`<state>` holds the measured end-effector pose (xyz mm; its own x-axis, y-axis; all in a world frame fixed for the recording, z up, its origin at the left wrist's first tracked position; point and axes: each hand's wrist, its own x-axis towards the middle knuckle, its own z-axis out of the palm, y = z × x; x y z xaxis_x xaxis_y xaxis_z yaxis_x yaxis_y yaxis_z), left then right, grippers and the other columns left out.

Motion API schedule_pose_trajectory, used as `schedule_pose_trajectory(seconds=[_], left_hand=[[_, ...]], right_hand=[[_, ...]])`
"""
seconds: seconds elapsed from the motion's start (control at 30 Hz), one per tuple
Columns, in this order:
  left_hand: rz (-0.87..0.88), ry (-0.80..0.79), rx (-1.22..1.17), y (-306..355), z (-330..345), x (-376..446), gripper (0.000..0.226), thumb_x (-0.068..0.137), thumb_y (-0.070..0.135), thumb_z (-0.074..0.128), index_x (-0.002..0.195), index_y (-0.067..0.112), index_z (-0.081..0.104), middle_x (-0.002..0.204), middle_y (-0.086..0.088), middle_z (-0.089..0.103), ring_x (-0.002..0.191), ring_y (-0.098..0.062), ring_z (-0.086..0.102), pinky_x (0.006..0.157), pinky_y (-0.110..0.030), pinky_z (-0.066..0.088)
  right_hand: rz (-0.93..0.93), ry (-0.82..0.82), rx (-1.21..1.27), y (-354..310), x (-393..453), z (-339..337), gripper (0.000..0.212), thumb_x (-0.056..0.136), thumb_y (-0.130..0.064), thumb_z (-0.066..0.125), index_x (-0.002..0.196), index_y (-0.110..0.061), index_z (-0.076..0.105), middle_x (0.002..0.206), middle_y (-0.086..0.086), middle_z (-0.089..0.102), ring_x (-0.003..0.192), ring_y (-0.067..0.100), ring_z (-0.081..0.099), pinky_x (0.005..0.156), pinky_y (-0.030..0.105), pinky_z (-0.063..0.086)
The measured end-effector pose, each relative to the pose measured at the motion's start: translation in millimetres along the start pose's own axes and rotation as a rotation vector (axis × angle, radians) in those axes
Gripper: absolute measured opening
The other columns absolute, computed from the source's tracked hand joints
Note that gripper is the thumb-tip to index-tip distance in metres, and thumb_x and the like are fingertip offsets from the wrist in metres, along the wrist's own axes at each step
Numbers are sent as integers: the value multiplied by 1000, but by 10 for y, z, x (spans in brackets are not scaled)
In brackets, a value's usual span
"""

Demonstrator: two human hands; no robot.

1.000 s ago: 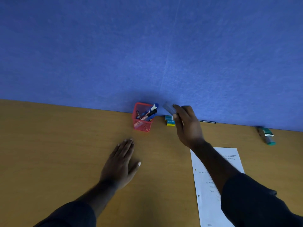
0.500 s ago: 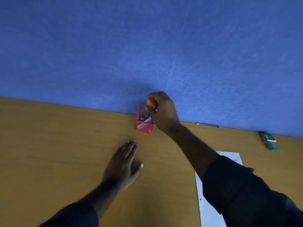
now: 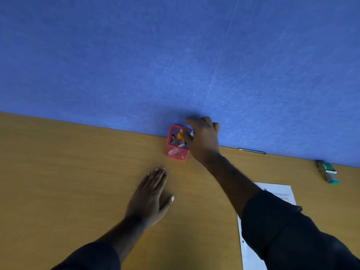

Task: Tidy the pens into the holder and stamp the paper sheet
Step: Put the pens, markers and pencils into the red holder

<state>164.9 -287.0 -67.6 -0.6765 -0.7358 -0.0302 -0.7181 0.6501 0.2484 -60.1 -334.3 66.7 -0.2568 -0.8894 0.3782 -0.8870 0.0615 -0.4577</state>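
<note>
Tipping is the main risk: the right hand (image 3: 202,141) hangs over the red mesh holder (image 3: 177,152), fingers loosely spread and gripping nothing, and a careless brush could knock the light holder over or against the blue wall (image 3: 175,55). Inside stand several pens (image 3: 180,140), one orange-capped. A pencil (image 3: 252,151) lies loose along the wall, well apart. The left hand (image 3: 150,195) rests flat and open on the table (image 3: 68,172). The paper sheet (image 3: 280,191) lies right, half under the sleeve; the stamp (image 3: 328,172) is beyond it.
</note>
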Motion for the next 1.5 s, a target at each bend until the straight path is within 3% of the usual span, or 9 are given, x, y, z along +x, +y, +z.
schedule_pose_trajectory(seconds=[0.17,0.3,0.43,0.6,0.8,0.93,1.3,1.5], left_hand=[[5,3,4,-12,-6,-10,80,98,67,22,159,16,18,168,2,12,155,-12,9,125,-34,11],[9,4,20,-12,-19,-18,80,98,68,20,159,15,18,168,2,13,155,-13,9,125,-34,11],[18,3,25,-10,-40,-18,79,98,66,23,158,14,19,168,1,14,155,-13,10,126,-34,11],[24,19,11,0,-60,-26,78,98,63,30,157,12,23,167,2,16,155,-14,13,125,-34,11],[38,49,-7,17,-81,-35,78,96,60,34,155,10,29,165,-1,23,154,-17,20,125,-36,15],[36,48,-10,15,-92,-35,78,96,60,35,156,10,27,166,-2,22,154,-18,19,125,-37,16],[35,39,8,7,-79,-30,78,97,61,34,157,12,25,166,-1,21,154,-17,17,125,-35,14],[28,24,12,4,-83,-22,79,97,63,31,157,12,23,167,-1,18,155,-16,13,126,-34,11]], right_hand=[[96,181,19,202,-157,-105,17,89,-20,61,104,-17,69,102,-1,71,101,25,56,80,37,34],[263,234,16,531,-342,-133,15,87,-13,58,98,-17,69,98,0,69,97,28,56,77,38,37],[393,163,-14,846,-566,-118,22,85,-5,58,101,-13,70,102,8,69,101,34,56,83,43,44],[536,59,-96,1148,-786,-139,32,84,0,55,113,-10,66,114,11,65,112,33,53,91,41,42],[637,-120,-195,1431,-788,-278,58,78,9,48,134,-6,50,139,15,49,127,36,42,102,45,41],[634,-252,-300,1546,-778,-326,62,80,7,47,140,-9,42,142,13,42,129,36,39,104,46,38],[530,-313,-493,1646,-732,-332,51,84,3,48,132,-10,49,133,14,47,120,36,45,99,48,41],[373,-278,-479,1626,-817,-246,32,85,2,48,112,-8,64,114,12,58,109,32,49,87,40,42]])
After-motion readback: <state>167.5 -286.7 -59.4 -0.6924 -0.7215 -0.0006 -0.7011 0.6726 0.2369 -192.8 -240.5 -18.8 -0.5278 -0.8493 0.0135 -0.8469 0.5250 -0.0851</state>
